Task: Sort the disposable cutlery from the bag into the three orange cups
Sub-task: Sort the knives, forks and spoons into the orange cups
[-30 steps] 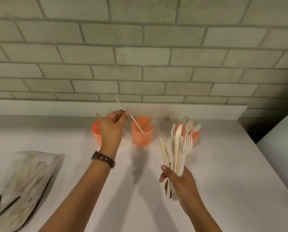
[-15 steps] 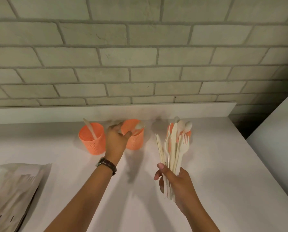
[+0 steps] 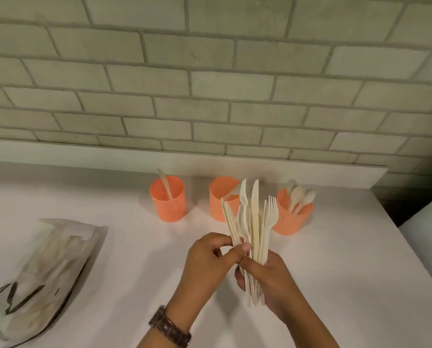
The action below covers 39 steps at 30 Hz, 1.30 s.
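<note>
My right hand (image 3: 270,285) grips an upright bundle of cream plastic cutlery (image 3: 254,222), forks and knives fanned at the top. My left hand (image 3: 210,262) is against the bundle's left side, thumb and fingers pinching one of its pieces. Three orange cups stand in a row behind. The left cup (image 3: 168,204) holds one knife. The middle cup (image 3: 221,199) holds one piece, partly hidden by the bundle. The right cup (image 3: 291,219) holds three spoons.
A crumpled paper bag (image 3: 41,267) with cutlery showing inside lies on the white table (image 3: 348,259) at the left. A brick wall with a low white ledge (image 3: 84,169) runs behind the cups. The table's right edge drops off beside a second white surface (image 3: 428,227).
My left hand has left the middle cup, where it dropped a piece, and come back to the bundle in my right hand. The view has tilted down.
</note>
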Motion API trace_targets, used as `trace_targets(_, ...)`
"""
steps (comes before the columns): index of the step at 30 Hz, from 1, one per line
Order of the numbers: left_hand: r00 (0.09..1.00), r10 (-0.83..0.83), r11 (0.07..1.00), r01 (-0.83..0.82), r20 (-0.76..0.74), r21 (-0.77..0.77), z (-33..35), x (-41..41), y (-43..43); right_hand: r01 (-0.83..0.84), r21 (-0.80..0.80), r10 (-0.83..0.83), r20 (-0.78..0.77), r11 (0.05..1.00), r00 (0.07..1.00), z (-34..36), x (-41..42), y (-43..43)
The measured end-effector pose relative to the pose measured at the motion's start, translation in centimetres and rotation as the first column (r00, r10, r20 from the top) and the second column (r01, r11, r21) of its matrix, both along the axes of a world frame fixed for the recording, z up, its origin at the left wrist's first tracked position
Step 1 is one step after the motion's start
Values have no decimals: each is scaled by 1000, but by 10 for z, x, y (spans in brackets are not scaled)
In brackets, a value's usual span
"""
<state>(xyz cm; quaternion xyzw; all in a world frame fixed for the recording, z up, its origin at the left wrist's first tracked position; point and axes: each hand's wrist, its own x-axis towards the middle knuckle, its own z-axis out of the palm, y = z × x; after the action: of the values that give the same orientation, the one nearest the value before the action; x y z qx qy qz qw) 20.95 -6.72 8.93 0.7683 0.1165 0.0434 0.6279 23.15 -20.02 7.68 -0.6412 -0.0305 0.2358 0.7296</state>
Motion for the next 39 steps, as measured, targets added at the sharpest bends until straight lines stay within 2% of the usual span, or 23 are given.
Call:
trace_targets(2,1000,-13,1000,13,-20,14,-2,-1,10,-11,-51,13,43,999,999,0,-2,7)
trace_targets(5,997,-53,994,47,-61,-94,0,-3,25,-50,-66,55,74,997,996,1,-4,14)
trace_targets(10,989,-76,964,42,-123,-263,6,-1,54,-58,-58,59,11,997,998,2,0,25)
trace_targets(13,997,11,953,-35,-81,-302,12,13,74,-50,-132,53,15,990,998,1,7,29)
trace_targets(15,991,133,953,-131,-10,-273,17,31,94,-40,-157,45,26,987,999,-1,11,30)
trace_targets(18,943,315,945,-301,104,-126,19,64,132,-24,-151,28,28,988,999,-3,13,28)
trace_targets(22,880,430,894,-445,201,39,14,97,154,27,-135,-24,18,990,1000,-5,12,28)
trace_targets(24,880,438,868,-467,185,168,4,108,153,41,-118,-41,2,992,999,-6,12,27)
trace_targets(27,914,403,854,-395,50,337,-22,120,157,54,-89,-56,-24,995,998,-4,11,25)
trace_targets(30,922,387,857,-351,-20,377,-38,123,159,51,-45,-53,-53,998,997,-2,11,24)
trace_targets(34,911,385,820,-411,147,398,-31,106,140,37,23,-34,-89,999,995,4,12,23)
trace_targets(37,922,322,874,-376,214,307,-19,74,103,36,37,-34,-58,999,998,6,11,20)
trace_targets(39,963,239,934,-264,128,243,-7,48,72,47,27,-47,-22,999,999,5,10,19)
